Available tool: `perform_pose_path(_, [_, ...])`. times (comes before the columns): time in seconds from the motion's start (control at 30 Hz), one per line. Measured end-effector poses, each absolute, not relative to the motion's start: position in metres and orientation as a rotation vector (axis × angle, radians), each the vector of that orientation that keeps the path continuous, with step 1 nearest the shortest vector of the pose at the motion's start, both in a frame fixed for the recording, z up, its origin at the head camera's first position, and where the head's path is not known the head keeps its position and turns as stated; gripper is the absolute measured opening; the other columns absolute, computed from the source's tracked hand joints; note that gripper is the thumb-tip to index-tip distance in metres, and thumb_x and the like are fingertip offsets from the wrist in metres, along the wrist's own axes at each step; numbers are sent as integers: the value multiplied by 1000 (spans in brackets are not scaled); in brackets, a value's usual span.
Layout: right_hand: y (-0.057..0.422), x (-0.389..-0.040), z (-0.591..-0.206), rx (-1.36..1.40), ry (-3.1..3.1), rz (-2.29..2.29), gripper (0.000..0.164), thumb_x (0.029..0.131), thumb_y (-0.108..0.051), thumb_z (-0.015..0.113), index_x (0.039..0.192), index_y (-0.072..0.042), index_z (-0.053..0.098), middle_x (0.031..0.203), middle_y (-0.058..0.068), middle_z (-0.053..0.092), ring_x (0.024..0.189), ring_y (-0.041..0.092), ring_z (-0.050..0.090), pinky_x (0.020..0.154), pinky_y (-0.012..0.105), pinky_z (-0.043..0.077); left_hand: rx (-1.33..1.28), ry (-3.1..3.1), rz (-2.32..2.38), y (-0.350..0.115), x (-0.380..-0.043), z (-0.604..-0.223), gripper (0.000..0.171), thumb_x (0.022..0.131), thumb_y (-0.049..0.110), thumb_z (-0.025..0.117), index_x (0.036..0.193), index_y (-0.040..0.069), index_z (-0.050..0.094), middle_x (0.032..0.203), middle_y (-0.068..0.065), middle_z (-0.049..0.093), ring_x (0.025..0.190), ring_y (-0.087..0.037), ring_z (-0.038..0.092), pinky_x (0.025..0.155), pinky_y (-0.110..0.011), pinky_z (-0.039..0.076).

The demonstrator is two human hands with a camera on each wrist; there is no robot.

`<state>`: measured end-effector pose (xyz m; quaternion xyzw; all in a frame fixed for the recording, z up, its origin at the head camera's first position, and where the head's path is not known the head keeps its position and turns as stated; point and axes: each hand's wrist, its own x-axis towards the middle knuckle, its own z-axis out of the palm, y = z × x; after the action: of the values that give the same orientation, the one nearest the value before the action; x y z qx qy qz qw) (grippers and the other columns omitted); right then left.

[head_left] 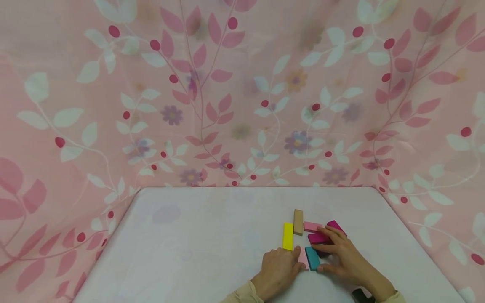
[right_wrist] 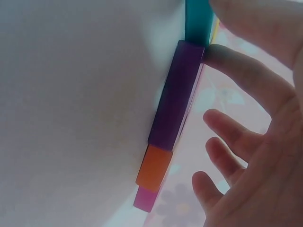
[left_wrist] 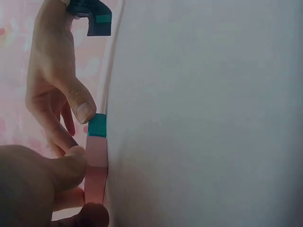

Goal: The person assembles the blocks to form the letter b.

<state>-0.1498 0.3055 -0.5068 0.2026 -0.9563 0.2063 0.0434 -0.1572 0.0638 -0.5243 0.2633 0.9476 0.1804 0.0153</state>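
In the head view, my left hand (head_left: 278,267) grips a light pink block (head_left: 303,259) at its left, thumb and fingers about it. Against that block's right side stands a teal block (head_left: 312,258). My right hand (head_left: 346,259) pinches the teal block, with the thumb at its near end and the index finger by its far end. A dark purple block (right_wrist: 177,94) adjoins the teal one in the right wrist view. Past it come an orange block (right_wrist: 155,167) and a magenta block (right_wrist: 146,199). The other right fingers are spread over the blocks, partly covering them.
A yellow block (head_left: 288,236), a tan block (head_left: 298,222) and another pink block (head_left: 312,227) lie beyond the hands on the white table (head_left: 170,248). Two magenta blocks show near the right fingers. Floral cloth (head_left: 242,92) rises behind the table.
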Motion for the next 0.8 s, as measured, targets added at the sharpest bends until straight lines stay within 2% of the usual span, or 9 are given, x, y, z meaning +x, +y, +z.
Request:
perform_pose_path(0.13, [303,-151,-506,627,-2909,605,56,76,-53,91,125,-27,81,149,14,58,138,44,43,101,78,44,851,2932,493,58,-154,-521,46,100,55,67,140,34,71,52,8,43,49,-9,42,51,-22,35])
perform_pose_path(0.23, [302,-151,-506,620,-2902,565,55,75,-53,92,122,-27,82,137,9,63,127,37,49,101,72,48,875,2932,492,51,-150,-518,44,98,57,67,138,37,72,53,8,50,50,-8,46,50,-22,36])
perform_pose_path(0.33, [300,-152,-505,616,-2887,497,54,73,-52,94,120,-28,83,121,-1,63,114,25,49,96,54,51,896,2941,497,44,-147,-515,42,97,58,69,134,39,74,60,8,61,54,-8,49,50,-23,36])
perform_pose_path(0.43, [297,-152,-502,626,-2877,461,53,72,-48,96,119,-26,84,106,-9,55,103,16,44,85,36,45,877,2918,511,36,-144,-514,44,95,57,71,135,38,74,69,8,71,58,-8,52,52,-24,38])
perform_pose_path(0.57, [290,-151,-499,649,-2900,480,55,73,-48,95,120,-22,83,94,-12,47,95,10,39,74,25,38,804,2828,552,26,-139,-514,47,95,55,73,140,38,70,64,12,65,61,-6,52,59,-24,42])
perform_pose_path(0.7, [281,-152,-497,684,-2941,538,57,76,-53,91,122,-21,82,84,-12,48,89,8,38,69,22,36,770,2800,564,13,-131,-515,48,97,53,72,142,38,68,53,11,48,55,-8,45,58,-23,41])
perform_pose_path(0.8, [274,-153,-494,682,-3002,591,59,78,-54,90,126,-21,81,82,-12,50,87,9,39,69,22,36,741,2790,577,4,-125,-514,48,97,52,72,143,38,68,51,9,45,51,-11,40,55,-23,37])
